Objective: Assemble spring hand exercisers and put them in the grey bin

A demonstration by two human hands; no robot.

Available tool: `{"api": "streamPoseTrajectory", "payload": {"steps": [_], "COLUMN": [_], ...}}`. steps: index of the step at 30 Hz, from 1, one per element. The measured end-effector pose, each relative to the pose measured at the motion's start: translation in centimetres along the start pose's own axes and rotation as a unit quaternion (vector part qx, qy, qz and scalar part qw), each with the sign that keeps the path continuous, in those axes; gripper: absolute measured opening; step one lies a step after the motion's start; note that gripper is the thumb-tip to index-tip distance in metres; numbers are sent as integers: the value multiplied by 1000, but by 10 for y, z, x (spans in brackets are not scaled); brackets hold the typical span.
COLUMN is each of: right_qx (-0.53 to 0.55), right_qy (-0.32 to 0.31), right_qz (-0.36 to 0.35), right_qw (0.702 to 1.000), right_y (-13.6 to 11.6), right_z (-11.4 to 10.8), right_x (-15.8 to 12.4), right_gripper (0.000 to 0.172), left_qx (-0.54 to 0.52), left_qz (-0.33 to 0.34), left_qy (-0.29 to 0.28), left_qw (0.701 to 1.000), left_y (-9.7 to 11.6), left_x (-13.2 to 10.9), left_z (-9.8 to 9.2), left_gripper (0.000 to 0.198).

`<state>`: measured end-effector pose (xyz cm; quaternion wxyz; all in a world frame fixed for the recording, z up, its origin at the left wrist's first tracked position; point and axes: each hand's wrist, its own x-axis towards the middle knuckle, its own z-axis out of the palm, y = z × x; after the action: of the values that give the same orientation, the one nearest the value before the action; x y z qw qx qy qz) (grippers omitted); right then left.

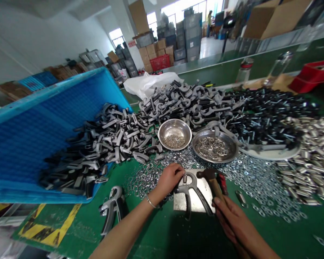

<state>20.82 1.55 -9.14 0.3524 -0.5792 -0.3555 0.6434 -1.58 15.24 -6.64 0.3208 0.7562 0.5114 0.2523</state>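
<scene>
On a metal plate (pixel 179 203) lies a grey hand grip (pixel 187 187) with black handles and a spring near its top. My left hand (pixel 170 177) has its fingers closed at the upper left of this grip, beside the spring; what they pinch is too small to make out. My right hand (pixel 232 217) is wrapped round the wooden handle of a hammer (pixel 214 181), whose dark head is over the plate's upper right. Close to the hammer head is a red-handled tool (pixel 222 182). Another hand grip (pixel 113 208) lies on the green table to the left.
A blue crate (pixel 51 118) spills grey handle parts (pixel 124 136) at left. Behind the plate are two metal bowls (pixel 175 124) (pixel 233 154) of small parts among loose washers (pixel 248 172). Black knobs (pixel 259 118) and metal cylinders (pixel 307 162) are heaped at right.
</scene>
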Motion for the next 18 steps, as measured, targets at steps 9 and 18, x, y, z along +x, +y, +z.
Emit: {"api": "streamPoseTrajectory", "payload": {"steps": [9,18], "right_qx": [34,-33], "right_qy": [-16,-1], "right_qz": [19,0], "right_qw": [999,999], "right_y": [-3,-12], "right_z": [2,3], "right_x": [-2,-8], "right_gripper": [44,48], "left_qx": [53,315], "left_qz": [33,199], "left_qy": [4,-48], "left_qw": [998,927], "left_y": [2,-2], "left_x": [-6,-19], "left_z": [0,10], "left_gripper": [13,20]}}
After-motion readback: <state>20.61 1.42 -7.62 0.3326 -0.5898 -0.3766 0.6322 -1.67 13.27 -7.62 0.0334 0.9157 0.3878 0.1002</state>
